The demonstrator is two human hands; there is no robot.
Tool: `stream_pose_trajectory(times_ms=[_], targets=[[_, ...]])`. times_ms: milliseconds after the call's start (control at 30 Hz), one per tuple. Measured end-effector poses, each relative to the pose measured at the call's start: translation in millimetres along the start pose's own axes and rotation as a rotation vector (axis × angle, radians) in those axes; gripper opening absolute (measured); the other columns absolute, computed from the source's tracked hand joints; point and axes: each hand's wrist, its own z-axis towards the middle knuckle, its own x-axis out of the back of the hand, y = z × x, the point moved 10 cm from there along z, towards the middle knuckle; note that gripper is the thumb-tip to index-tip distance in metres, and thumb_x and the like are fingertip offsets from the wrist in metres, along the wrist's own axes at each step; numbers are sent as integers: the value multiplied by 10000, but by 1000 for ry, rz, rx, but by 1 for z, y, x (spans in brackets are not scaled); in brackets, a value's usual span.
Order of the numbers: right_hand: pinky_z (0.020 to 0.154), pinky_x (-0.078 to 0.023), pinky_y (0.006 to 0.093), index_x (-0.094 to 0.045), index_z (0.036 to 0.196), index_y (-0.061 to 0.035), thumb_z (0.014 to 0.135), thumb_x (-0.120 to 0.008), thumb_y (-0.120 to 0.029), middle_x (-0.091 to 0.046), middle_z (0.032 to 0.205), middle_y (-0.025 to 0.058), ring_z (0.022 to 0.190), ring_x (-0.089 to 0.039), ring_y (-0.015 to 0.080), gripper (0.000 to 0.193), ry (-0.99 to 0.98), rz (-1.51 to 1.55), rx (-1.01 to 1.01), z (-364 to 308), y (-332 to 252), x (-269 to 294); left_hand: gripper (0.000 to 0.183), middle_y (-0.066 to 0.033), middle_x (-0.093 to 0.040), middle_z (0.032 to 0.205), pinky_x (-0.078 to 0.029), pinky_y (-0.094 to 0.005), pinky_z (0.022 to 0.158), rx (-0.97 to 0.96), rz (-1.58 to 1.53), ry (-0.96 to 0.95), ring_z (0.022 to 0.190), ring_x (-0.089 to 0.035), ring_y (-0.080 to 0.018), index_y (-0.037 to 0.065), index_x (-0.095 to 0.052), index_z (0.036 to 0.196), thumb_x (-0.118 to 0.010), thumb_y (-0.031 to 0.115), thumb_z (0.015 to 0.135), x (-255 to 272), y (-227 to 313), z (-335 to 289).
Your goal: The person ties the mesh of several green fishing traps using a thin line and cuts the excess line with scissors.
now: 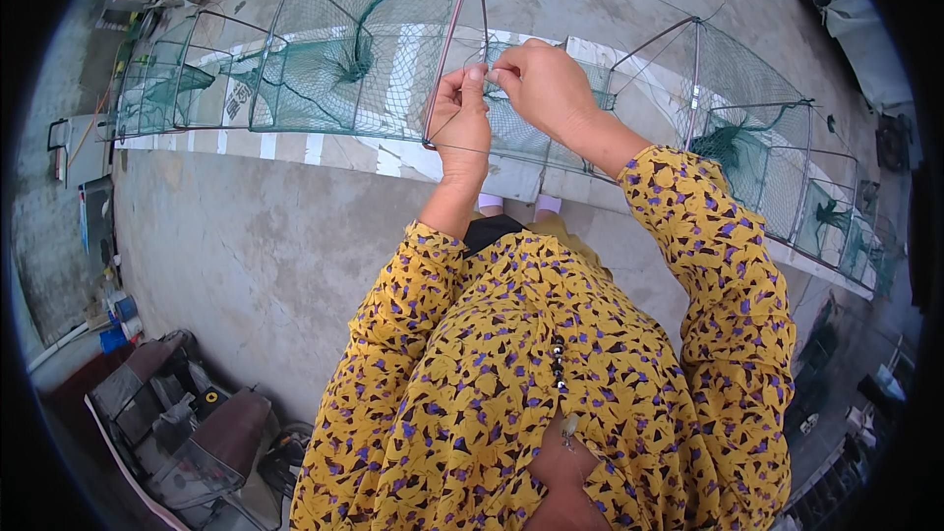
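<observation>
The green mesh net trap (pixel 403 88) extends across the person's front, beyond the torso, its long axis running left to right. The left hand (pixel 464 113) is nearer the slanting metal frame (pixel 458 29), its fingers apparently curled closed on it. The right hand (pixel 551 88) is just right, thumb and forefinger pinched together; whether they grasp thread cannot be determined.

Soft, diffuse daylight on my feed, source out of frame; shadows on the concrete floor (pixel 246 226) are faint. I get the patterned sleeves (pixel 728 265) crisp. Fisheye bows the pale board (pixel 383 157); black vignette fills the corners, blue-fringed at left. The green net (pixel 413 88) softens toward the right rim, possibly from lens blur.
</observation>
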Motion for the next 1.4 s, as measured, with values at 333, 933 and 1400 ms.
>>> stream_pose_trajectory(times_ms=[333,933,1400], targets=[[486,-391,244,-614,795,-60,793,-599,-266,-592,691,20,564,-513,100,206,-324,487,-293,10,19,-14,149,-17,-581,784,-349,-170,508,63,-84,-194,569,-407,-30,27,-522,844,-498,167,890,-14,-9,1],[362,-257,106,-568,828,-74,839,-579,-259,-490,653,-59,516,-401,-17,185,-408,1151,-353,41,-20,16,138,-8,-597,756,-381,-178,514,-89,132,-293,562,-439,-36,14,-574,893,-496,127,879,-18,-3,-2],[528,-418,222,-600,956,-24,778,-615,-164,-591,785,32,602,-531,104,227,-518,553,-440,-2,39,-35,165,-3,-559,776,-357,-165,519,59,-58,-146,577,-410,-34,23,-547,996,-510,134,880,-14,-9,1]])
